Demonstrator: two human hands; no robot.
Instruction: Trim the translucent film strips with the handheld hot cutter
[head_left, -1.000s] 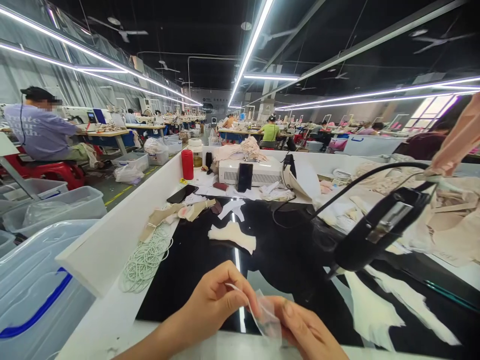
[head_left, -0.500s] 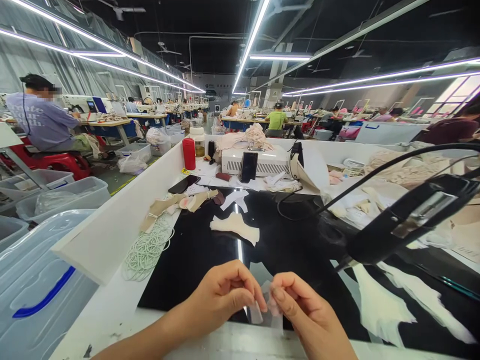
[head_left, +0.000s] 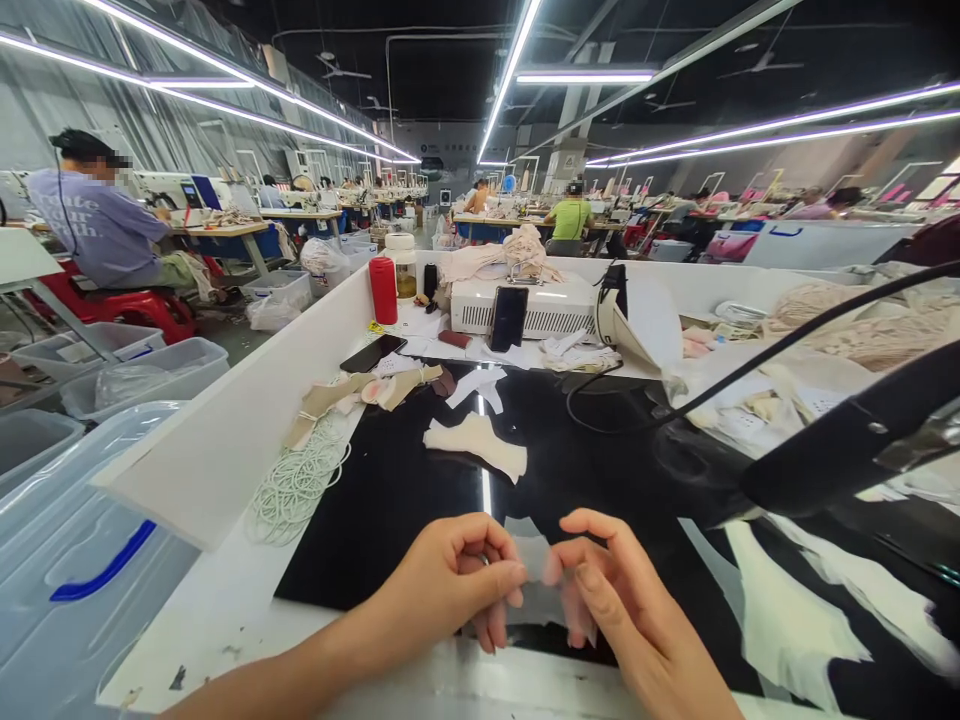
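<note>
A small piece of translucent film [head_left: 534, 553] spans the gap between my hands, above the front of the black work surface [head_left: 390, 500]. My left hand [head_left: 476, 580] has thumb and index pressed together on its left side. On its other side, my right hand [head_left: 622, 600] has thumb and lower fingers around the film's edge, with the index finger lifted away. Some fingertips show faintly through the film. Ahead of my hands lies a cream fabric piece [head_left: 478, 445], with a smaller white cut piece [head_left: 480, 385] beyond it. More cream pieces [head_left: 795, 620] lie to the right.
A black handheld-looking tool [head_left: 847, 440] with a cable leans in from the right. At left are pale elastic cord loops [head_left: 300, 485], a phone [head_left: 373, 353] and a red bottle [head_left: 382, 290]. White panels [head_left: 247, 410] border the table. Co-workers sit at machines beyond.
My right hand has opened from a tight pinch, its index finger lifting. More of the film now shows between my hands. The whole view has shifted slightly.
</note>
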